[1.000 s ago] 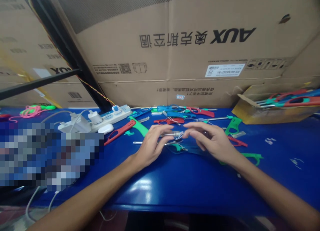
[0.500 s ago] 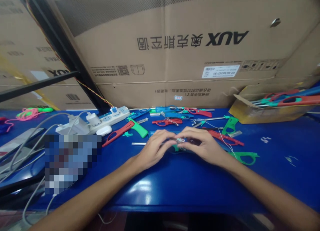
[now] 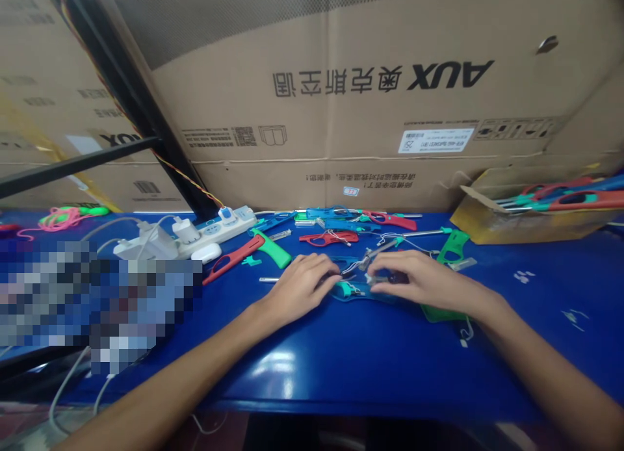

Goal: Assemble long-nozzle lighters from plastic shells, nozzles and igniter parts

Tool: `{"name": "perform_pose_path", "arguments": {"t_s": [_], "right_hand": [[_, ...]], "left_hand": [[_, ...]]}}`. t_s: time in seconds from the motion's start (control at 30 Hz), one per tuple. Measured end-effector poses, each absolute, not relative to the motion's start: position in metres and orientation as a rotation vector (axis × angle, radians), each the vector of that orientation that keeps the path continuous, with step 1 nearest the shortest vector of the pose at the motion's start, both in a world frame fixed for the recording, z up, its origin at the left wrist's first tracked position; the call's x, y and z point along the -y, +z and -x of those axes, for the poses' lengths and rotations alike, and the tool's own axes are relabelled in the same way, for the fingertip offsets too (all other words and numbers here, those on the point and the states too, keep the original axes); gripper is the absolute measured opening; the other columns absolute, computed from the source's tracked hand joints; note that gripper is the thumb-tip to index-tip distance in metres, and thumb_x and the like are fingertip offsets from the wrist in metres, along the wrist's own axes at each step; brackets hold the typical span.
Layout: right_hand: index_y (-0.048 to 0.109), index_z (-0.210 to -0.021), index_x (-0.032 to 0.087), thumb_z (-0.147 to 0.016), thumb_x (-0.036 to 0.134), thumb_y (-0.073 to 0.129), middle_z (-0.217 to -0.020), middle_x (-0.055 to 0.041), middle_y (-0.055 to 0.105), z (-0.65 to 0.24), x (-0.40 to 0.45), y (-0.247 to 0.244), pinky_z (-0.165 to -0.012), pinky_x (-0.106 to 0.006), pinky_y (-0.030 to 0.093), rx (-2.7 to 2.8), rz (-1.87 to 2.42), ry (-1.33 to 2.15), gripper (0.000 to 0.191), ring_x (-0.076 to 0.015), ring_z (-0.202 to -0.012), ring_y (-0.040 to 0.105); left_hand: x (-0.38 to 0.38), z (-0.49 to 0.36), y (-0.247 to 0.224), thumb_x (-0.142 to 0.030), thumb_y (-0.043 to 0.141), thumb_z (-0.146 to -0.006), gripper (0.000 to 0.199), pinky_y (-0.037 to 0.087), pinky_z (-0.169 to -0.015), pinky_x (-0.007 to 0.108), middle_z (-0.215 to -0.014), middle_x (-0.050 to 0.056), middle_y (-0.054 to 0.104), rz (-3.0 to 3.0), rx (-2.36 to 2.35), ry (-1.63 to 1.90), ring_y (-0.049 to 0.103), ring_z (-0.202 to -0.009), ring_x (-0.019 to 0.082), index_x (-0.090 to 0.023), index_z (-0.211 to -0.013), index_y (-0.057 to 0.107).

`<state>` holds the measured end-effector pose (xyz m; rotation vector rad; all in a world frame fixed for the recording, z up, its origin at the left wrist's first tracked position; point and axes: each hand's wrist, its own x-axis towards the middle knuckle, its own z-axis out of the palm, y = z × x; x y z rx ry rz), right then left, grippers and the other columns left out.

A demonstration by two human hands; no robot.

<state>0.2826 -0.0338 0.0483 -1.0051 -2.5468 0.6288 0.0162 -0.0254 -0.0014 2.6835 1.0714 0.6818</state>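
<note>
My left hand (image 3: pixel 307 283) is closed above the blue table, thumb and fingertips together at the left end of a translucent blue lighter shell (image 3: pixel 368 296). What it grips is hidden under the fingers, though thin wires (image 3: pixel 348 266) show beside them. A teal part (image 3: pixel 346 288) sits in that shell. To the right, my right hand (image 3: pixel 422 279) pinches a small whitish part (image 3: pixel 374 279) over the shell's other end. Something dark shows under its fingers. Between and beyond the hands lies a metal lighter tube (image 3: pixel 383 248).
Lighter pieces lie behind the hands, among them a red handle (image 3: pixel 329 238) and a green handle (image 3: pixel 275 251). A power strip (image 3: pixel 219 230) with chargers stands left. At back right is an open carton (image 3: pixel 531 227) of lighters. A large cardboard box (image 3: pixel 341 113) walls off the back.
My hands were close together over a small whitish part and have moved apart; the part now stays with the right. More of the blue shell shows. The view has shifted slightly.
</note>
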Motion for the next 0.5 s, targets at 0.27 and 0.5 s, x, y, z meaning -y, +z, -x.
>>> {"name": "perform_pose_path", "arguments": {"t_s": [0.27,0.5], "right_hand": [[0.072,-0.103,0.024,-0.091,0.044,0.064,-0.095,-0.0033,0.072,-0.280,0.041,0.056,-0.069,-0.031,0.042,2.702,1.174,0.650,0.025,-0.0199,-0.082,0.062],[0.072,-0.103,0.026,-0.090,0.046,0.063,-0.092,-0.0020,0.072,-0.278,0.046,0.050,-0.067,-0.030,0.042,2.716,1.125,0.699,0.025,-0.0188,-0.079,0.062]], "left_hand": [[0.026,-0.015,0.002,-0.037,0.048,-0.104,0.024,0.041,-0.082,0.033,-0.101,0.002,0.068,-2.689,-1.089,0.579,0.063,-0.093,0.018,-0.020,-0.100,0.064],[0.025,-0.014,0.002,-0.041,0.043,-0.105,0.032,0.039,-0.079,0.032,-0.091,0.001,0.067,-2.733,-1.073,0.536,0.063,-0.091,0.018,-0.019,-0.094,0.063]]}}
